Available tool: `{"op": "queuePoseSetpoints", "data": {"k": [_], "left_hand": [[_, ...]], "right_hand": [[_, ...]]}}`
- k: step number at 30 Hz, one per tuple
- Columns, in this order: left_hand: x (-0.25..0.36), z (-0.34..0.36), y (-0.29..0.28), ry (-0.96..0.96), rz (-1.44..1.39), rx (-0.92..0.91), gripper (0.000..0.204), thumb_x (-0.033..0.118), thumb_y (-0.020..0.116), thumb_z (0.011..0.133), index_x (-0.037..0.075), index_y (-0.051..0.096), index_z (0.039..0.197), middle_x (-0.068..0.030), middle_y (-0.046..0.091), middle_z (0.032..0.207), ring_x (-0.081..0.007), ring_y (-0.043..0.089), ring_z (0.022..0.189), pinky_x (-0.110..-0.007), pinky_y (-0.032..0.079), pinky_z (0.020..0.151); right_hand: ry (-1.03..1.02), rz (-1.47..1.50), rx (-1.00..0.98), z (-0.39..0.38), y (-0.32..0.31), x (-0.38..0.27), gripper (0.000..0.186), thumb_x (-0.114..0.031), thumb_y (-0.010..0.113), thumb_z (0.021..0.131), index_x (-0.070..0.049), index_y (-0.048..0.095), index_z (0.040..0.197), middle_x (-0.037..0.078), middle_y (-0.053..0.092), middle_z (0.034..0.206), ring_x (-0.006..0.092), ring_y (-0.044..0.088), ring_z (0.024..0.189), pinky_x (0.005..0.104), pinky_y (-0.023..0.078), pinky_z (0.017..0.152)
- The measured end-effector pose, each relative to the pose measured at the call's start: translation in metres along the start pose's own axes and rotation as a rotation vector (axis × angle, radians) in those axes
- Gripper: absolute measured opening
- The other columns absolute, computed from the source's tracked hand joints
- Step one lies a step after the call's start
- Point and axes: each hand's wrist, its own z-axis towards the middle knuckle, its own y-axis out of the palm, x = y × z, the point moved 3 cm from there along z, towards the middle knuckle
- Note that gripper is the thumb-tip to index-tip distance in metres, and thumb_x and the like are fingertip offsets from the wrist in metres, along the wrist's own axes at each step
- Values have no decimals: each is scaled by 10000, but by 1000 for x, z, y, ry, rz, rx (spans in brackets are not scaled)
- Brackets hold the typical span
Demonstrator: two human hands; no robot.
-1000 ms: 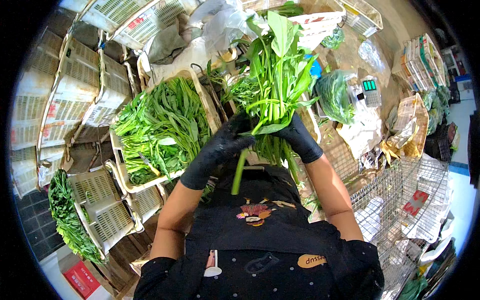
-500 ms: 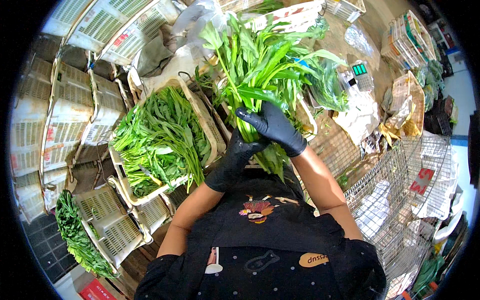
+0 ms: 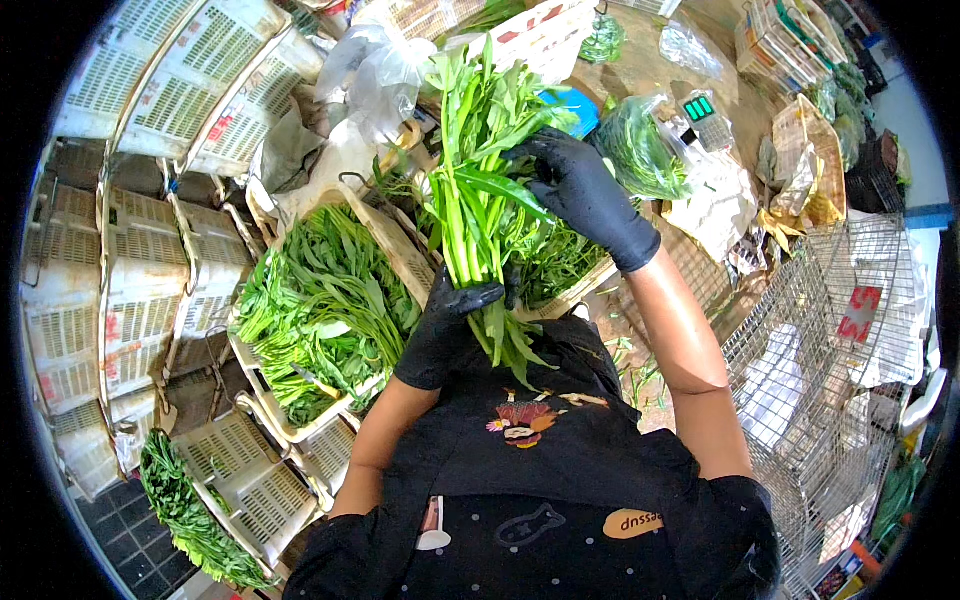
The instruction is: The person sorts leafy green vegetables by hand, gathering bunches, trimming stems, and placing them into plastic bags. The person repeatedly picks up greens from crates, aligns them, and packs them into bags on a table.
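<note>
My left hand (image 3: 447, 328), in a black glove, is wrapped round the lower stems of a bunch of water spinach (image 3: 468, 225). The bunch stands tilted away from me, its leaves spreading at the far end and a few hanging below my grip. At the bunch's right side, my black-gloved right hand (image 3: 590, 195) has its fingers bent in against the leaves. What lies between those fingertips is hidden. More greens fill a cream plastic crate (image 3: 398, 245) to the left. Behind the bunch, another crate (image 3: 578, 292) of greens is partly covered.
Stacked crates (image 3: 150, 260) line the left. A crate (image 3: 240, 490) with greens beside it sits lower left. To the right are a wire basket (image 3: 810, 380), a digital scale (image 3: 708, 125) and a bagged bundle of greens (image 3: 642, 150). A clear plastic bag (image 3: 370, 80) lies at the back.
My right hand has left the stems and moved up and right to the leaves. My left hand keeps hold of the bunch, which is now more upright and narrower. The view has shifted slightly.
</note>
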Motion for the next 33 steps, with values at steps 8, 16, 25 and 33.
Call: {"op": "queuePoseSetpoints", "data": {"k": [8, 16, 25, 33], "left_hand": [[18, 11, 3, 31, 245, -200, 259, 169, 511, 765, -1, 489, 958, -84, 569, 803, -166, 568, 691, -278, 470, 644], [24, 20, 16, 17, 102, -277, 270, 106, 541, 695, -13, 475, 928, -73, 523, 760, -165, 520, 634, -278, 434, 567], [27, 25, -4, 27, 24, -143, 394, 100, 542, 662, -11, 449, 1028, -100, 539, 860, -173, 540, 726, -276, 448, 634], [17, 26, -5, 35, 210, -176, 491, 66, 619, 638, 14, 405, 1077, -63, 531, 928, -171, 536, 813, -283, 447, 721]], "right_hand": [[-119, -376, -97, 4, 3, -7, 165, -162, 577, 644, -101, 557, 797, 91, 532, 717, 256, 537, 681, 346, 435, 578], [-156, -210, -239, -8, 7, -25, 223, -133, 594, 633, -64, 536, 837, 98, 534, 851, 269, 530, 766, 343, 446, 621], [140, 152, -398, -87, -3, -24, 278, -203, 589, 631, -68, 521, 864, 130, 539, 818, 301, 537, 768, 377, 435, 611], [-32, -143, 135, -26, -28, 9, 228, -159, 586, 657, -54, 547, 855, 115, 526, 845, 276, 518, 809, 362, 426, 674]]}}
